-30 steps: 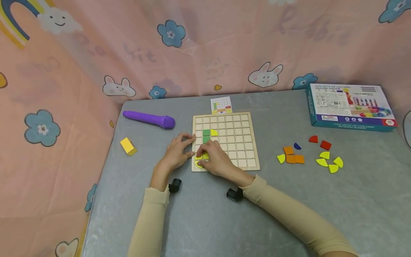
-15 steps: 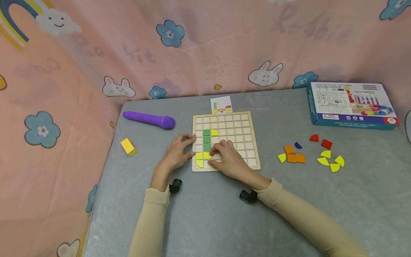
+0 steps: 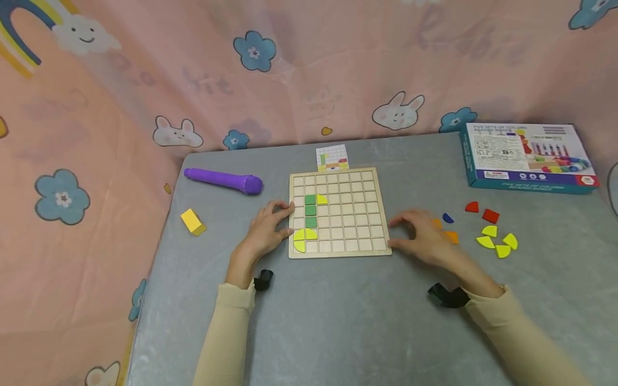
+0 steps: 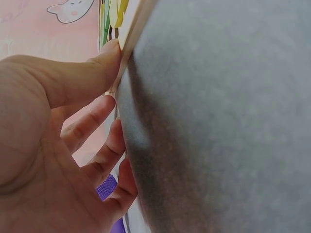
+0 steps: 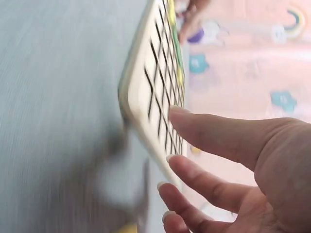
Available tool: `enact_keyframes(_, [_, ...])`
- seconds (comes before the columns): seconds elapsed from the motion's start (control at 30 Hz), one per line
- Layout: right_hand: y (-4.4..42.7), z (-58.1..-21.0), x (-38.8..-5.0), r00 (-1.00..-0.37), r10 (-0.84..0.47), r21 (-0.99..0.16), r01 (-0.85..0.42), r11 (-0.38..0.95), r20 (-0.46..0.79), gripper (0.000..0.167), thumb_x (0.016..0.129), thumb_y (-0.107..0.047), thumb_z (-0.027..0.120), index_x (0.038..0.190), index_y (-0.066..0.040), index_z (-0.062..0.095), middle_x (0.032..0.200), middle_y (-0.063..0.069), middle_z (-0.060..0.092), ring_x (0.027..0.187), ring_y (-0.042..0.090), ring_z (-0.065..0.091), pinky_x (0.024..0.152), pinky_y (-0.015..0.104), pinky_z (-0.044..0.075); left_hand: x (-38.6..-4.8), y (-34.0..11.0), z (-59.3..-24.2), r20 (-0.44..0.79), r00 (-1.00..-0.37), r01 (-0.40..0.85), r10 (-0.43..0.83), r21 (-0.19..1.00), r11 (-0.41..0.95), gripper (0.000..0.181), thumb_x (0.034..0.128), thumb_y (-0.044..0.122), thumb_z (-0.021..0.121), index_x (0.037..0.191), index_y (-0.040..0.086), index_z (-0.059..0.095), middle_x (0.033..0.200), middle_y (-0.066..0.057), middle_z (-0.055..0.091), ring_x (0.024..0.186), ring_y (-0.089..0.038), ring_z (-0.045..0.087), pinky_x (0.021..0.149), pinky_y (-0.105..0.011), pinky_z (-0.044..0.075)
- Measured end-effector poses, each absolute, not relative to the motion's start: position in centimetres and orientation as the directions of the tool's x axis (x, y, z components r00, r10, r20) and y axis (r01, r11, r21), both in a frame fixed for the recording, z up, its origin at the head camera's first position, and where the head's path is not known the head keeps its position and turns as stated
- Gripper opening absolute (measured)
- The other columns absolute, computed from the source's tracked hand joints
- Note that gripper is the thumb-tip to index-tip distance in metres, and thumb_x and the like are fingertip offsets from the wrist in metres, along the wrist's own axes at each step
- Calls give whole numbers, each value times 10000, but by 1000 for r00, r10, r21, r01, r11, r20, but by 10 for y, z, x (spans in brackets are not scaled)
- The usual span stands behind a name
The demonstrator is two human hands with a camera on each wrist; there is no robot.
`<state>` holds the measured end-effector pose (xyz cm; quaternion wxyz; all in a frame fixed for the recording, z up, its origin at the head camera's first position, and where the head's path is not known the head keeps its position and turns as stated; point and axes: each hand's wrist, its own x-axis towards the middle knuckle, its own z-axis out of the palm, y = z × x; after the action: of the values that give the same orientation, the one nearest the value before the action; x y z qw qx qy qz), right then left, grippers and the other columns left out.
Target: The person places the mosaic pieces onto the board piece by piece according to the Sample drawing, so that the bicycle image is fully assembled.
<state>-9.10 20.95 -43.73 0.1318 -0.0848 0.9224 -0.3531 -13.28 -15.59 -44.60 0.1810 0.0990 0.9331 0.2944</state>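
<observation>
Right hand [image 3: 427,239] has moved from the yellow tiles [image 3: 299,234] to beside the gridded board [image 3: 348,220] on the table [image 3: 318,321], fingers apart; left hand [image 3: 262,231] (fingers spread) touches its left edge. Likely between placements; next calls for pinching a loose orange tile [image 3: 451,237].

I am seeing soft, even light on the bench [image 3: 309,332], while a shadow is darkening it beside my left grip [image 4: 53,150]; my right wrist view is blurring (streaking, even).
</observation>
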Motion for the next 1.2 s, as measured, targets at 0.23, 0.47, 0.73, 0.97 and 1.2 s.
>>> enact_keyframes(0.23, [252, -431, -87, -951, -215, -617, -33, 786, -222, 468, 920, -150, 835, 1313, 37, 661, 1420, 318, 543, 1265, 497, 426, 1087, 699, 376, -133, -156, -447, -275, -915, 85, 295, 584, 808, 674, 1030, 178, 700, 1640, 193, 414, 1635, -84, 380, 1492, -356, 345, 1185, -587, 290])
enact_keyframes(0.47, [265, -434, -84, -953, -210, -612, -35, 790, -217, 421, 913, -71, 820, 1297, 37, 687, 1371, 307, 594, 1213, 483, 485, 1064, 691, 398, -132, -157, -448, -274, -914, 90, 301, 585, 806, 681, 1031, 181, 698, 1645, 196, 404, 1641, -88, 373, 1468, -361, 358, 1182, -600, 290])
enact_keyframes(0.73, [259, -440, -83, -963, -206, -598, -62, 799, -176, 277, 900, -31, 812, 1165, 23, 751, 1200, 264, 678, 1057, 399, 519, 914, 510, 431, -133, -158, -448, -271, -913, 92, 304, 589, 803, 680, 1031, 178, 696, 1645, 197, 404, 1642, -94, 373, 1468, -364, 363, 1187, -608, 292])
enact_keyframes(0.97, [255, -439, -86, -956, -171, -572, -4, 820, -239, 250, 907, -73, 825, 1119, 28, 741, 1076, 225, 650, 1030, 404, 499, 884, 511, 455, -133, -157, -446, -272, -913, 92, 305, 589, 803, 675, 1031, 181, 695, 1643, 194, 409, 1642, -98, 374, 1462, -369, 365, 1193, -612, 288])
enact_keyframes(1.2, [251, -435, -87, -952, -161, -529, 0, 849, -259, 201, 908, -129, 840, 977, -7, 696, 885, 132, 598, 899, 328, 513, 747, 411, 423, -132, -157, -447, -271, -914, 88, 302, 595, 799, 670, 1031, 177, 695, 1640, 192, 415, 1639, -93, 377, 1468, -367, 361, 1198, -612, 280])
